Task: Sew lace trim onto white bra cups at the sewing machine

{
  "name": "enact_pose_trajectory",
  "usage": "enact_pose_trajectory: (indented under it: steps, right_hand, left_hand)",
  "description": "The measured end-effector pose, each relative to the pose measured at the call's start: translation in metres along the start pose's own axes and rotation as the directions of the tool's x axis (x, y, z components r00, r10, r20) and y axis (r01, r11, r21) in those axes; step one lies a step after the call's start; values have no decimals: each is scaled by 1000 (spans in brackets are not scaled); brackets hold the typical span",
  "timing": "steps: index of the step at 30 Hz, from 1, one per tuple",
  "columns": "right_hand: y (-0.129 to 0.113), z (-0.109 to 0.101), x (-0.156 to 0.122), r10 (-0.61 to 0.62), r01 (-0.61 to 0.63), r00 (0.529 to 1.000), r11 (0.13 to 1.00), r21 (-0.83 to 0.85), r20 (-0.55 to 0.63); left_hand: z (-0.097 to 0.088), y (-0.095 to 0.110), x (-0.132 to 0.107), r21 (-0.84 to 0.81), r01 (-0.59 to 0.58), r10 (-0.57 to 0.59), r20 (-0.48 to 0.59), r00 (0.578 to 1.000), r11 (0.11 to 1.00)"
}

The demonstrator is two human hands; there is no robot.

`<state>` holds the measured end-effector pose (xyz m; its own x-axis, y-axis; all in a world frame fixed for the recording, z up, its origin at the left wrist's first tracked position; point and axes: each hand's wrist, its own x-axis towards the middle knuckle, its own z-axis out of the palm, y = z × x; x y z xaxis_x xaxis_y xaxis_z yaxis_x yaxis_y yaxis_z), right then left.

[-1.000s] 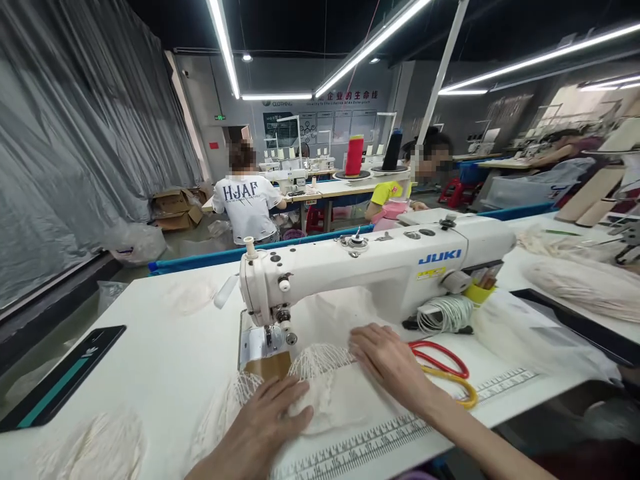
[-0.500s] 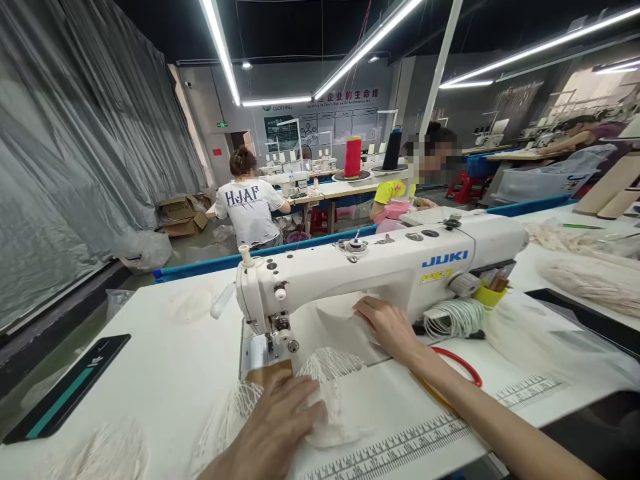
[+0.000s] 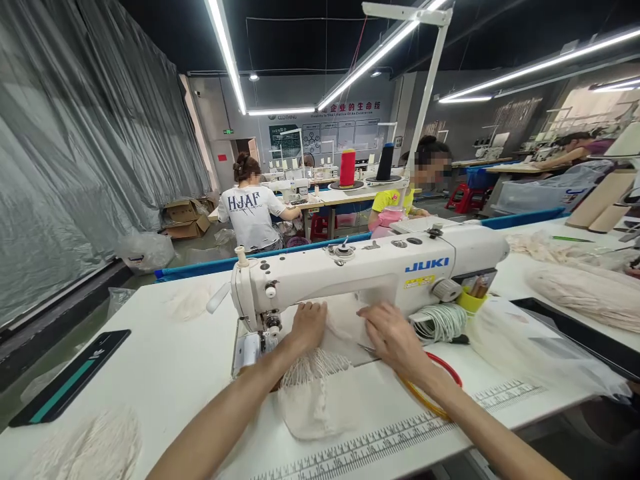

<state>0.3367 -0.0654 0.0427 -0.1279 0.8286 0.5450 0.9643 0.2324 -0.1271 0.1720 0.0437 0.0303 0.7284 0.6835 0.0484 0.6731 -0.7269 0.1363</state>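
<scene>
A white JUKI sewing machine [image 3: 370,270] stands on the white table [image 3: 165,373] in front of me. Both my hands reach under its arm onto a pale fabric piece [image 3: 345,323]. My left hand [image 3: 307,325] rests with fingers curled on the fabric's left part, just right of the needle area. My right hand [image 3: 393,337] lies palm down on the fabric's right part with fingers bent. A cream piece with fringe [image 3: 315,393] lies nearer me, touching neither hand.
Red and yellow handled scissors [image 3: 435,380] lie right of my right hand, a coil of white cord [image 3: 440,323] beyond. A dark phone [image 3: 70,377] lies at the left. Fringe bundles [image 3: 590,293] sit at right. Other people sew at tables behind.
My left hand left the fringed piece near the table's front and moved forward under the machine arm beside my right hand. The right hand shifted slightly on the fabric.
</scene>
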Motion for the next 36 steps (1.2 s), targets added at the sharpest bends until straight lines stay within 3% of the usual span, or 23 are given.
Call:
enact_pose_trajectory:
  steps: [2,5,8,11,12,14,16,19,23,25,27,31,36]
  right_hand:
    - [3,-22,-9,13,3,994,991,136,-111]
    - [3,-56,-17,152,-82,967,946,314,-206]
    - [-4,-83,-15,220,-148,956,933,328,-194]
    - [-15,-97,-7,141,-94,980,951,296,-142]
    - [-19,-100,-4,105,-71,988,958,278,-110]
    - [-29,-105,1,46,-37,998,968,249,-30]
    - [-38,-108,2,25,-36,999,965,260,45]
    - [-50,-111,-6,-4,-76,981,909,410,192]
    - [-68,-104,-28,-43,-243,922,711,660,385]
    - [-80,-94,-39,20,-342,908,614,712,419]
    - [-93,-83,-47,70,-385,902,575,722,425]
    - [-111,-64,-56,40,-408,877,592,695,480]
    - [-122,-53,-59,-11,-342,882,672,657,470]
  left_hand:
    - [1,-2,2,-12,1,-2,-9,1000,1000]
    - [-2,-2,4,-67,7,-9,-20,1000,998]
    - [-13,11,-3,-171,-9,0,-53,999,985]
    - [-34,40,-25,-350,-97,58,-120,991,932]
    - [-42,52,-35,-464,-147,90,-143,986,873]
    - [-57,74,-55,-800,-216,119,-180,976,559]
    - [-70,89,-74,-934,-174,73,-158,985,313]
    - [-80,95,-101,-981,-80,-26,-86,996,174]
    - [-73,83,-145,-999,36,-137,39,990,-24]
    - [-64,76,-169,-993,104,-164,111,980,-53]
    - [-54,69,-190,-990,140,-183,141,973,-23]
    - [-41,58,-222,-980,193,-129,188,974,35]
    - [-42,47,-239,-955,272,10,275,962,118]
